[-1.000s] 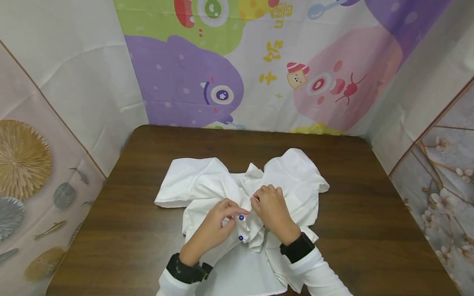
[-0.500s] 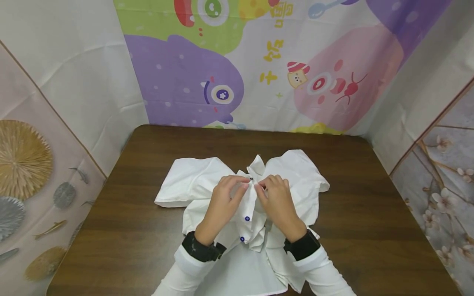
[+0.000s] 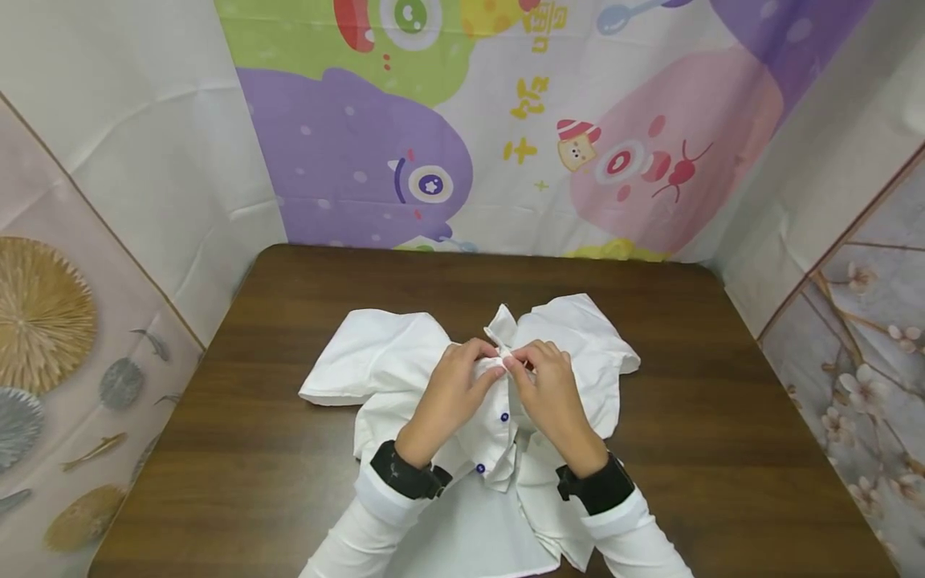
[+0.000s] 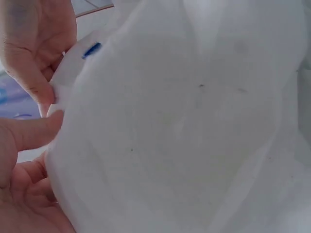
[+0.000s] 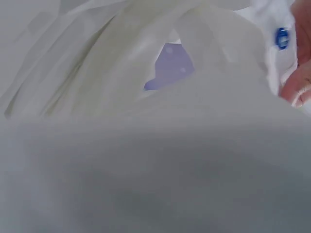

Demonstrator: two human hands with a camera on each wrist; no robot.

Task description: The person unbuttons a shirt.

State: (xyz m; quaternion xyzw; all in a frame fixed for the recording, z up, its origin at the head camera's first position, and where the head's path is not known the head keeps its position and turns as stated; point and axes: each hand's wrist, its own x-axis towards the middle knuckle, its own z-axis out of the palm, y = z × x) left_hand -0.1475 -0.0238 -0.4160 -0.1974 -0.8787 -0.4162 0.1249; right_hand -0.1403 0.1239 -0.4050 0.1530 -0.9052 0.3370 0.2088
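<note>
White fabric shirt (image 3: 486,437), rumpled, lying on brown wooden table (image 3: 253,449); left hand (image 3: 454,387), right hand (image 3: 551,390) close together at its upper front edge, each pinching cloth between thumb and fingers! Round blue button (image 3: 504,417) below, second blue button (image 3: 480,468) lower; step in hand looks like button work, next move likely calls for steady pinch, edges lined up; cartoon-printed cloth backdrop (image 3: 347,152) behind
</note>
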